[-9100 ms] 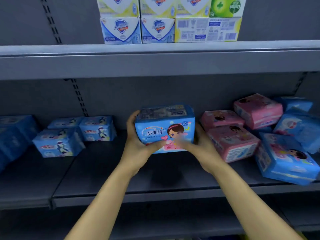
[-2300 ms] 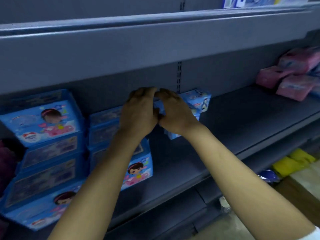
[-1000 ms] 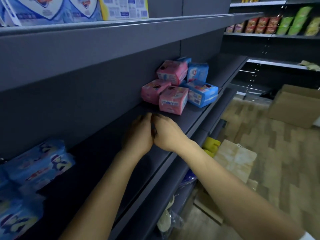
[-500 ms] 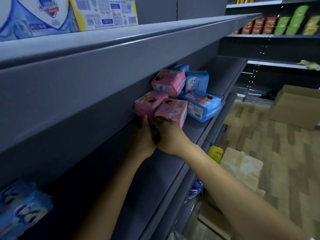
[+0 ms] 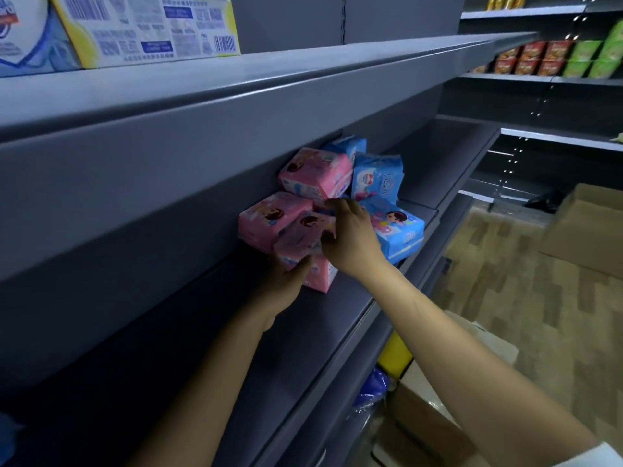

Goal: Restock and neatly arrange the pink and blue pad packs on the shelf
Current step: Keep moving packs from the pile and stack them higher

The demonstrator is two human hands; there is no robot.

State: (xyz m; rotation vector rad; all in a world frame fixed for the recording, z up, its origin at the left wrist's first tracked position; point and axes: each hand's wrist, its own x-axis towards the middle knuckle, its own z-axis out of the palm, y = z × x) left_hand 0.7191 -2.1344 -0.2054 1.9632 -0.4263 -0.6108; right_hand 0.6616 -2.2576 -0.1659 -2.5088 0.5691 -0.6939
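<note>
Right-hand fingers (image 5: 333,206) are curled over the top far edge of the front pink pack (image 5: 303,242); the right hand (image 5: 352,239) grips it from above. The left hand (image 5: 286,281) cups the pack's near lower corner with the thumb pressed on its face. The other left fingers are hidden, so their spread cannot be told. The pack sits tilted at the near end of the pile, and whether its base touches the shelf (image 5: 330,318) is unclear.

Progress, as judged: partial. Touching this pack on the wall side lies a second pink pack (image 5: 269,219); above and behind it a third pink pack (image 5: 317,173) rests askew. Beyond it, a flat blue pack (image 5: 399,230), an upright blue pack (image 5: 377,178) and a rear blue pack (image 5: 349,148) are heaped — not rowed. All six need squaring up and sorting by colour.

Limits: the front pink pack is motion-blurred and its print illegible. Nearer than it, the shelf falls into shadow, and a blue patch (image 5: 8,436) at the frame's lower left corner is cut off — unidentified. Anything behind the pile cannot be seen.
</note>
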